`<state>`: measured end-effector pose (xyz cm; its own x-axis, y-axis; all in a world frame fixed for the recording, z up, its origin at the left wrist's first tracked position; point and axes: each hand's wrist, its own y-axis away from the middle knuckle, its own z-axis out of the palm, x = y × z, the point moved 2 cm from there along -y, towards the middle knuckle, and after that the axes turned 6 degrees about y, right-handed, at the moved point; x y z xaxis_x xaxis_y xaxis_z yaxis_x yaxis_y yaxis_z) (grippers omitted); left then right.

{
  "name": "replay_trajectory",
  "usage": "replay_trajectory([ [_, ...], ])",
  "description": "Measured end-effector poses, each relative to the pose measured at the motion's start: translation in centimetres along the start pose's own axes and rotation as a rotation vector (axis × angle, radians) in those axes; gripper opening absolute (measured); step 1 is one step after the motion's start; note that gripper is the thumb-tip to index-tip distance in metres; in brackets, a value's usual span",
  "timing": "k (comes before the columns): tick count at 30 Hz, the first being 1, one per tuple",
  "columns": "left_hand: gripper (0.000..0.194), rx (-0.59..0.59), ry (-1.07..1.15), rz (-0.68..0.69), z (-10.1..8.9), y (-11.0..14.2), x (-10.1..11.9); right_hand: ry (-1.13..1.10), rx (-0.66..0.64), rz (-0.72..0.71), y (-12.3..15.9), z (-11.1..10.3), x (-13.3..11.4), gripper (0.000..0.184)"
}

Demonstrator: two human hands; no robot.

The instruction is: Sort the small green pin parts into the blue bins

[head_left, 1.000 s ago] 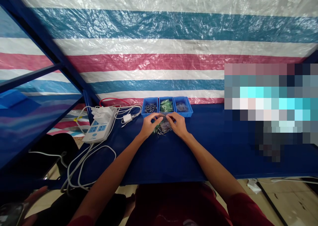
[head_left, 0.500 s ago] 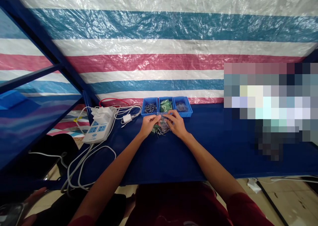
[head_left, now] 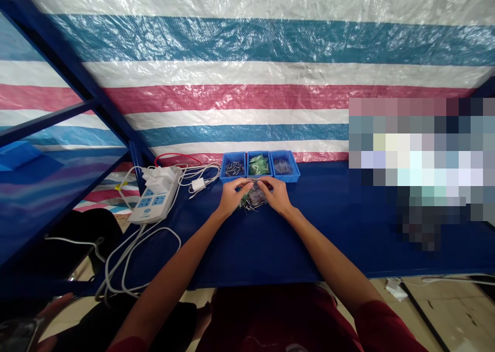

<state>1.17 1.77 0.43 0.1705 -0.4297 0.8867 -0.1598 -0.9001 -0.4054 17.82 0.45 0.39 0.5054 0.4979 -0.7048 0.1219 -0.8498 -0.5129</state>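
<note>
My left hand [head_left: 233, 195] and my right hand [head_left: 275, 194] meet just in front of three blue bins. Between their pinched fingertips is a small clear plastic bag [head_left: 253, 179]; its contents are too small to make out. Below the hands, on the blue table, lies a pile of filled clear bags [head_left: 256, 198] with thin metal-looking pieces and bits of green. The left bin holds many small dark and silvery pins [head_left: 234, 168]. Green packets [head_left: 258, 164] fill the middle bin, and clear plastic bags [head_left: 283, 166] lie in the right one.
A white power strip [head_left: 154, 200] with plugged-in adapters stands left on the table [head_left: 255, 254], amid looping white cables [head_left: 127, 254]. A white charger [head_left: 198, 184] lies near the bins. Striped sheeting [head_left: 240, 97] hangs behind. Another person's hand [head_left: 54, 311] shows at lower left. The right side is pixelated.
My right hand's fingers have drawn down and curled in, from spread over the bag to a pinch. My left hand stays in nearly the same spot, also pinching.
</note>
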Motion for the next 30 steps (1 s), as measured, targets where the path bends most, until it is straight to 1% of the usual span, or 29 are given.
replay_trajectory([
  [4,0.028,0.028,0.038,-0.002,-0.2,0.0,-0.1,-0.044,0.008,0.005,0.0,-0.2,-0.3,0.034],
  [7,0.024,0.020,-0.032,0.066,-0.6,-0.2,-0.1,-0.110,0.006,0.046,-0.1,-0.3,-0.2,0.029],
  [9,0.022,-0.002,-0.085,0.109,-0.7,-0.3,0.0,-0.156,-0.029,0.085,-0.2,-0.2,0.1,0.027],
  [11,0.021,-0.001,-0.115,0.122,-0.7,-0.4,0.0,-0.195,-0.085,0.118,-0.3,0.0,0.3,0.025],
  [13,0.022,0.035,-0.128,0.114,-0.8,-0.4,0.1,-0.247,-0.114,0.171,-0.4,0.1,0.5,0.025],
  [14,0.023,0.065,-0.132,0.109,-0.8,-0.4,0.2,-0.288,-0.108,0.211,-0.4,0.1,0.6,0.025],
  [16,0.023,0.117,-0.140,0.110,-0.9,-0.4,0.4,-0.402,-0.051,0.299,-0.6,0.0,0.9,0.028],
  [19,0.023,0.163,-0.157,0.131,-1.1,-0.5,0.5,-0.579,0.111,0.426,-1.0,-0.6,1.6,0.030],
  [23,0.022,0.147,-0.176,0.174,-1.1,-0.4,0.5,-0.725,0.347,0.588,-1.5,-1.7,2.9,0.027],
  [25,0.021,0.128,-0.202,0.197,-1.0,-0.4,0.6,-0.771,0.428,0.625,-1.6,-2.1,3.4,0.027],
  [27,0.021,0.117,-0.229,0.216,-0.9,-0.3,0.7,-0.788,0.465,0.629,-1.7,-2.4,3.6,0.030],
  [29,0.021,0.108,-0.249,0.228,-0.8,-0.2,0.9,-0.755,0.438,0.615,-1.7,-2.4,3.7,0.033],
  [30,0.021,0.104,-0.255,0.229,-0.8,-0.2,0.9,-0.708,0.401,0.604,-1.6,-2.3,3.7,0.032],
])
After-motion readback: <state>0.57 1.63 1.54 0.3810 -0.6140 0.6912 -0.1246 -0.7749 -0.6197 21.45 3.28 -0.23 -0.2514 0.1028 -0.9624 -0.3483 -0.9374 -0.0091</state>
